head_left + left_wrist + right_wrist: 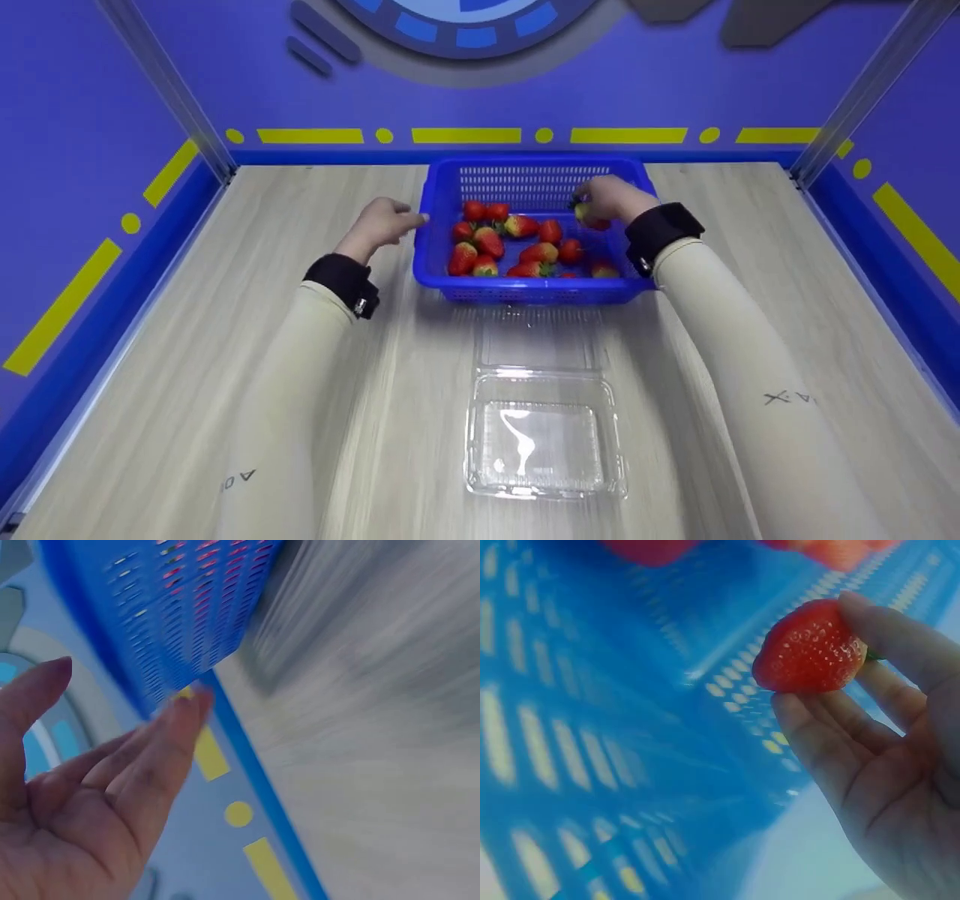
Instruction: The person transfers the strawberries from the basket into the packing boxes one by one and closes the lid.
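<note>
In the head view, my right hand [616,199] is inside the right part of a blue plastic basket [424,247]. Between its thumb and fingers it pinches a strawberry [810,649], red with a paler end and green leaves partly hidden by the fingers. My left hand [381,223] is at the basket's left side, thumb close to the rim; whether it touches cannot be told. The left wrist view shows that hand [97,810] with extended fingers and an empty palm. Several loose strawberries [489,243] lie in the basket, mostly toward its left and front.
A clear plastic clamshell box [544,442] lies with its lid [538,349] folded back toward the basket on the wood-grain table [247,300]. Blue panels [315,97] with yellow markings enclose the table at the back and both sides.
</note>
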A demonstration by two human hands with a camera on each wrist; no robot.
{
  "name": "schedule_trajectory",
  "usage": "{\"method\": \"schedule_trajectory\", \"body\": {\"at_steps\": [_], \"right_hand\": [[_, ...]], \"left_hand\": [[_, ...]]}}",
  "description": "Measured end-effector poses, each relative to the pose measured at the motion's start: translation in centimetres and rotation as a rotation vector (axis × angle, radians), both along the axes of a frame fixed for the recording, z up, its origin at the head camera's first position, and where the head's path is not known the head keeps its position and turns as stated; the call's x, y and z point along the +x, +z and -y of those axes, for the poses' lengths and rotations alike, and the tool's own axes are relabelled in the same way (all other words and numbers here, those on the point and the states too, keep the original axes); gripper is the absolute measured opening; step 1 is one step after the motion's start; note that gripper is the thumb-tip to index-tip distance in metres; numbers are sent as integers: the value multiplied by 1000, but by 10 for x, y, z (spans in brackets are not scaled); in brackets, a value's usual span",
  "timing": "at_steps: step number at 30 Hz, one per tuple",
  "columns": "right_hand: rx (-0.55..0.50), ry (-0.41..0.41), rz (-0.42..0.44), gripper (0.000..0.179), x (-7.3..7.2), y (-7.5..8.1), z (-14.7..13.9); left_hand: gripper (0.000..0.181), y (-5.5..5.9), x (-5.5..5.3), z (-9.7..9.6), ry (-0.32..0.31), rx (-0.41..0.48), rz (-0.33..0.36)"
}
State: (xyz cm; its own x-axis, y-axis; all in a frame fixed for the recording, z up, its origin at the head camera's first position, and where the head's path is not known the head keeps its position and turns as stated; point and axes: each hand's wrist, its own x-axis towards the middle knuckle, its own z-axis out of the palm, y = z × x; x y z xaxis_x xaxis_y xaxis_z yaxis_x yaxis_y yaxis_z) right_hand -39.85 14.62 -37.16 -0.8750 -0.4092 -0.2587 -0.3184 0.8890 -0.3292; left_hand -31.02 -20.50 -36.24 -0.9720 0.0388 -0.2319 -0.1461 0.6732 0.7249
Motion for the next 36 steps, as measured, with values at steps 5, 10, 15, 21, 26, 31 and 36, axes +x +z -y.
{"method": "schedule_trajectory", "body": {"at_steps": [5,10,15,21,26,31,36], "right_hand": [[-33,72,-86,44,12,21,1],[-78,133,-172,49,34,36,1],[-118,245,-267,46,70,49,-4],[-189,362,-352,42,121,57,-10],[-236,427,-394,43,160,52,-15],[-309,506,-460,45,192,37,-25],[-364,611,-495,47,216,21,-30]], "left_hand": [[58,18,11,3,-22,-66,-143],[51,36,39,-1,-50,1,-175],[46,41,76,-9,-107,66,-86],[44,30,115,-17,-225,105,-17],[44,15,138,-17,-283,155,14],[47,-5,155,-15,-288,241,74],[47,-26,167,-18,-268,313,129]]}}
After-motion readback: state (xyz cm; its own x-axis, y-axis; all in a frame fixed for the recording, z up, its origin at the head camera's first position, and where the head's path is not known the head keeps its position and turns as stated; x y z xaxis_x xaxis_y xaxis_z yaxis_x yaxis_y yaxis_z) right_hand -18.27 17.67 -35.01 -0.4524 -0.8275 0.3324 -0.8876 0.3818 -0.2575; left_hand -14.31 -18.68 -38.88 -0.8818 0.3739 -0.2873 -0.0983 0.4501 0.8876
